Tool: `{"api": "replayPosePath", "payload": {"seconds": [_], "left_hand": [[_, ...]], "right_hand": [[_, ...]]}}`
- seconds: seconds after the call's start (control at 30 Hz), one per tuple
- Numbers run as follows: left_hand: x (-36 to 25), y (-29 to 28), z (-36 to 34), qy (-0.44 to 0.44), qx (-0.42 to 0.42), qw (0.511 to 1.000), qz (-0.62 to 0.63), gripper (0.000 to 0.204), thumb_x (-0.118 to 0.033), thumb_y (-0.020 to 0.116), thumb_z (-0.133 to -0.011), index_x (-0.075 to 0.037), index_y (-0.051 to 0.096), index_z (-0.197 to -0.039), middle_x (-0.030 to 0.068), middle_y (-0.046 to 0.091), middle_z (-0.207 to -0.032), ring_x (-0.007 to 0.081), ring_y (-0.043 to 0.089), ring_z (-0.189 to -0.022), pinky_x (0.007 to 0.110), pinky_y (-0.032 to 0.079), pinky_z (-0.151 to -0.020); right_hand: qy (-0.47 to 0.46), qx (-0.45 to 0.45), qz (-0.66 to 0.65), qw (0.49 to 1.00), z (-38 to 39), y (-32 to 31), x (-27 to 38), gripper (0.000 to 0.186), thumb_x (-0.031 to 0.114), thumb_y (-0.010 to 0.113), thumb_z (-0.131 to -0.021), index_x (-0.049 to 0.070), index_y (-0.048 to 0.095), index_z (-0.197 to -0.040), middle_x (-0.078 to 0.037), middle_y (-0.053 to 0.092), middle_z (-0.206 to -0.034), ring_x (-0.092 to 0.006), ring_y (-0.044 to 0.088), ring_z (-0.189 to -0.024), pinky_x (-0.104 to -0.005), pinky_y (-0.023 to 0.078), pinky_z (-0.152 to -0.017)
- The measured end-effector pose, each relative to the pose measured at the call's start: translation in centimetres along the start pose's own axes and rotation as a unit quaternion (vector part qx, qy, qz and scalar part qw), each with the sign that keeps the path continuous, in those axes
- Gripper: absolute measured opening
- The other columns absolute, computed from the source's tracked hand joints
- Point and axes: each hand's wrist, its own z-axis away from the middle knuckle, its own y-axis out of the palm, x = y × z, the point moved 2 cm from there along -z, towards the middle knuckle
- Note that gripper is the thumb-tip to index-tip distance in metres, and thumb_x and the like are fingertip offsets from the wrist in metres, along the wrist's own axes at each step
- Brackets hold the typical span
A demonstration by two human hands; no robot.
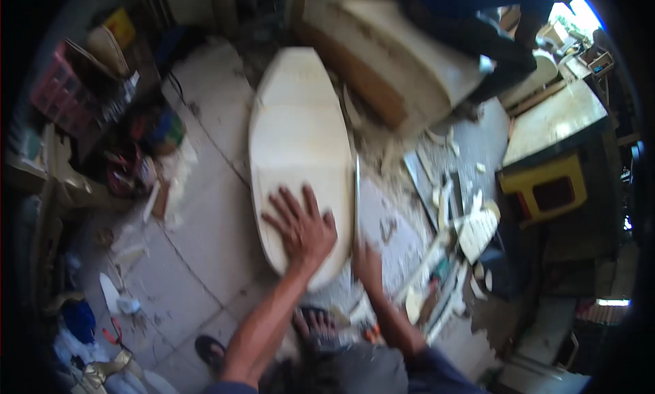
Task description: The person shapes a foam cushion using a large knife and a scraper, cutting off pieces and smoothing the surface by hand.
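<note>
The pale, elongated foam piece (pixel 300 138) lies lengthwise in front of the person, over the tiled floor (pixel 211 240); whether a support lies beneath cannot be told. The left grip (pixel 303 234) is flat on its near half, fingers spread, apparently to steady it. The right grip (pixel 368 263), blurred, is curled around the lower end of a long thin blade (pixel 357 189), aligned with the right edge, presumably to follow the contour. Offcuts (pixel 477 234) litter the right side. No lettering is legible.
</note>
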Motion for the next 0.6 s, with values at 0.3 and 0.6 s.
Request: {"api": "replayPosePath", "payload": {"seconds": [0.3,0.6], "left_hand": [[-2.6,0.4,-0.4,0.019,-0.017,1.000,0.013,0.075,-0.044,0.050,-0.099,-0.004,0.034,-0.160,0.0414,0.014,-0.163,0.0622,0.008,-0.151,0.081,0.004,-0.114],[3.2,-0.6,2.8,0.031,0.012,0.999,0.017,0.069,-0.046,0.048,-0.102,-0.011,0.036,-0.161,0.0307,0.022,-0.166,0.0540,0.011,-0.154,0.073,0.009,-0.120]], "right_hand": [[0.005,-0.047,-0.026,0.999,-15.5,-3.2,2.3,0.061,0.048,0.038,-0.108,-0.004,0.068,-0.109,-0.035,0.068,-0.099,-0.0510,0.069,-0.096,-0.0526,0.053,-0.083],[0.119,-0.037,-0.223,0.967,7.7,-2.6,-1.3,0.042,0.028,0.049,-0.110,-0.002,0.061,-0.136,-0.011,0.068,-0.089,-0.0145,0.064,-0.074,-0.0313,0.054,-0.066]]}}
